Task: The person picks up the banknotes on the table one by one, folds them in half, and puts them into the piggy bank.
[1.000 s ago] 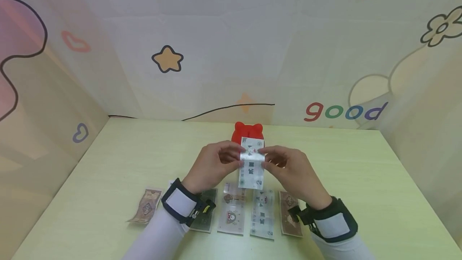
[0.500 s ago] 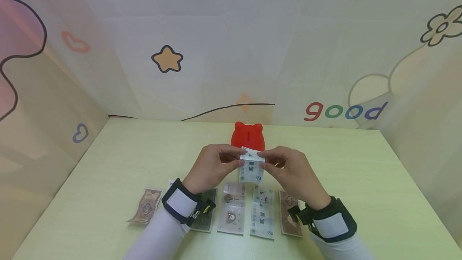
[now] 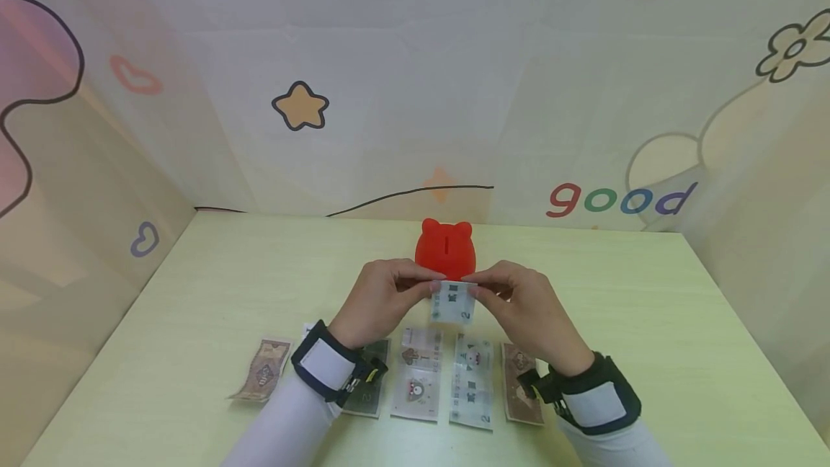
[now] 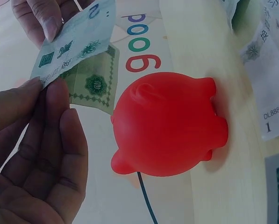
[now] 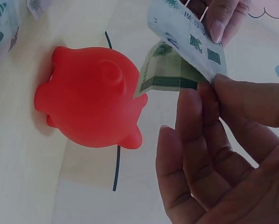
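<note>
Between both hands a pale blue-green banknote [image 3: 452, 303] marked 2 is folded across its middle, its green back half [image 4: 93, 84] showing beneath in the left wrist view. My left hand [image 3: 387, 294] pinches the fold's left end between thumb and fingers. At the right end, the thumb and fingers of my right hand [image 3: 519, 301] pinch the same fold. Just beyond the note stands a red piggy bank [image 3: 446, 247] with a narrow slot on top. In the right wrist view the folded note hangs close beside the red piggy bank [image 5: 92, 98].
Along the near side of the table [image 3: 648, 308] lie several banknotes: a curled brown one [image 3: 262, 370], a dark green one [image 3: 364, 395] partly under the left wrist, a pinkish one [image 3: 416, 380], a pale blue one [image 3: 471, 388] and another brown one [image 3: 519, 380]. A printed cloth backdrop [image 3: 415, 92] rises behind.
The note's upper half has been folded back and down out of the head view, uncovering the piggy bank and its slot. Both hands stay nearly in place.
</note>
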